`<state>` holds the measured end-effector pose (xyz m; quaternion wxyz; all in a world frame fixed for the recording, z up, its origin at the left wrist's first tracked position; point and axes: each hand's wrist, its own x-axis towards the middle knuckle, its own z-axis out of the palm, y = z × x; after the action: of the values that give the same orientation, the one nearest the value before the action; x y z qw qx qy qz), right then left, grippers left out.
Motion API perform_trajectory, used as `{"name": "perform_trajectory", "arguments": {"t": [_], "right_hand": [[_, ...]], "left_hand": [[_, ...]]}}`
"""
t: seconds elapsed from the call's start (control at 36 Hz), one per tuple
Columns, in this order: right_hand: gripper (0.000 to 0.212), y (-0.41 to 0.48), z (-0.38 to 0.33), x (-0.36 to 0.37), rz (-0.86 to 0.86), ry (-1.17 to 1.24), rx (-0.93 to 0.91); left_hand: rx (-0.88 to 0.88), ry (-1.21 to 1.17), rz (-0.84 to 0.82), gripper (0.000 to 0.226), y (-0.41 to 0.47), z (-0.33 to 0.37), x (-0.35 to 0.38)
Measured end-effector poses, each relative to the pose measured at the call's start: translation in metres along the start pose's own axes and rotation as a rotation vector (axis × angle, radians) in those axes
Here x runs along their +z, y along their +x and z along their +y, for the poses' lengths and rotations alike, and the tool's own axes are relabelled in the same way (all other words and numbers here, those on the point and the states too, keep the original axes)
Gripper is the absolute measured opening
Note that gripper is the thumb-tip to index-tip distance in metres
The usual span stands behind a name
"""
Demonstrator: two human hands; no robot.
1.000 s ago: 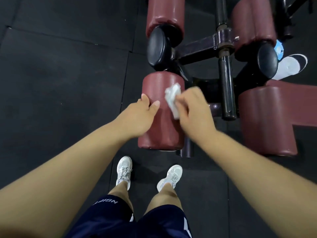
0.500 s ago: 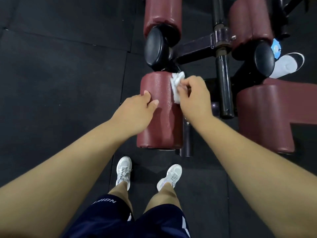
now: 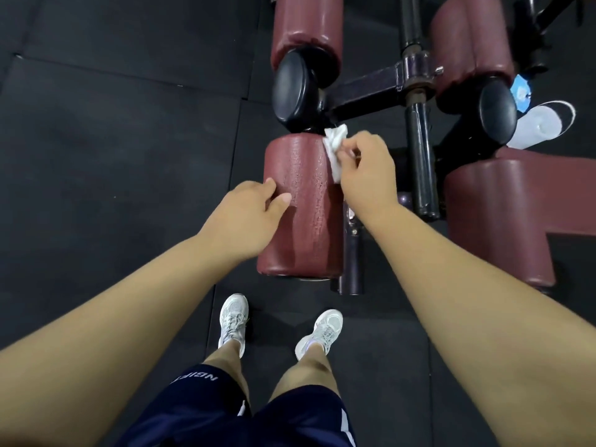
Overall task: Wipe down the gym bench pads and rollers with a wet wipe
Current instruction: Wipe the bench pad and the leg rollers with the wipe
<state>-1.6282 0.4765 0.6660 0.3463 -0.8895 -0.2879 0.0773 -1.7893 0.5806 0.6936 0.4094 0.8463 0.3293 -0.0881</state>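
Note:
A maroon roller (image 3: 303, 201) lies lengthwise in front of me, its top glistening wet. My right hand (image 3: 367, 175) pinches a crumpled white wet wipe (image 3: 335, 148) against the roller's far right edge. My left hand (image 3: 248, 214) rests on the roller's left side, thumb on top and fingers curved over the flank. A second maroon roller (image 3: 306, 27) sits farther away, ending in a black cap (image 3: 292, 88). Another roller (image 3: 467, 43) stands at the upper right, and a maroon bench pad (image 3: 503, 217) lies to the right.
A black steel bar (image 3: 419, 162) and a cross bracket (image 3: 364, 88) run between the rollers. A clear plastic bottle (image 3: 538, 124) lies on the black rubber floor (image 3: 113, 124) at the right. My own white sneakers (image 3: 232, 317) stand just below the near roller.
My right hand has slid the wipe along the roller's right edge, away from me toward its far end. My left hand has stayed on the roller's left side.

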Motion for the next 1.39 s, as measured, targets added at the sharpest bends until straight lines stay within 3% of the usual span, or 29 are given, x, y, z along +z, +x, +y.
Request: {"name": "perform_trajectory", "arguments": {"t": [0.11, 0.25, 0.36, 0.42, 0.56, 0.64, 0.69, 0.78, 0.86, 0.97, 1.03, 1.14, 1.22, 1.31, 1.39], "right_hand": [[0.009, -0.019, -0.002, 0.002, 0.038, 0.011, -0.027], [0.009, -0.102, 0.014, -0.012, -0.174, -0.001, -0.487], [0.012, -0.109, 0.02, -0.014, -0.209, 0.039, -0.606], [0.009, -0.084, 0.018, -0.009, -0.169, 0.01, -0.545], [0.006, -0.002, 0.006, -0.002, -0.057, 0.006, -0.072], [0.008, 0.01, 0.01, 0.002, -0.058, 0.038, 0.074], [0.01, -0.008, 0.007, 0.001, -0.036, 0.046, 0.052], [0.01, -0.064, 0.005, -0.008, -0.042, 0.052, -0.158], [0.004, -0.117, 0.014, -0.019, -0.196, 0.055, -0.427], [0.015, -0.112, 0.017, -0.018, -0.232, 0.064, -0.585], [0.005, -0.083, 0.011, -0.011, -0.183, 0.031, -0.526], [0.005, -0.016, -0.008, 0.001, 0.005, 0.059, -0.136], [0.006, 0.005, -0.009, 0.003, 0.003, 0.064, 0.048], [0.003, -0.015, -0.008, 0.001, -0.007, 0.077, 0.011], [0.005, -0.063, 0.001, -0.008, -0.077, 0.069, -0.194]], "left_hand": [[-0.003, 0.096, 0.0, 0.06, 0.002, 0.01, 0.002], [-0.037, 0.086, -0.032, 0.066, 0.008, -0.002, 0.011], [-0.086, -0.079, -0.097, 0.063, 0.005, -0.014, 0.015], [-0.103, -0.077, -0.124, 0.062, 0.006, -0.014, 0.012], [-0.041, 0.02, -0.047, 0.037, 0.008, -0.006, -0.002], [0.008, 0.026, -0.022, 0.053, 0.004, 0.009, -0.004], [0.014, 0.113, -0.032, 0.066, 0.002, 0.015, 0.0], [0.024, 0.145, -0.035, 0.068, 0.003, 0.011, 0.009], [-0.037, -0.01, -0.072, 0.067, 0.004, -0.001, 0.013], [-0.114, -0.164, -0.127, 0.063, 0.004, -0.015, 0.011], [-0.104, -0.087, -0.133, 0.062, 0.006, -0.012, 0.008], [-0.015, 0.083, -0.024, 0.061, 0.004, 0.004, 0.003], [0.043, 0.161, -0.022, 0.071, -0.001, 0.01, 0.009], [0.045, 0.175, -0.081, 0.081, -0.003, 0.007, 0.015], [0.008, 0.025, -0.132, 0.079, 0.0, -0.005, 0.015]]}}
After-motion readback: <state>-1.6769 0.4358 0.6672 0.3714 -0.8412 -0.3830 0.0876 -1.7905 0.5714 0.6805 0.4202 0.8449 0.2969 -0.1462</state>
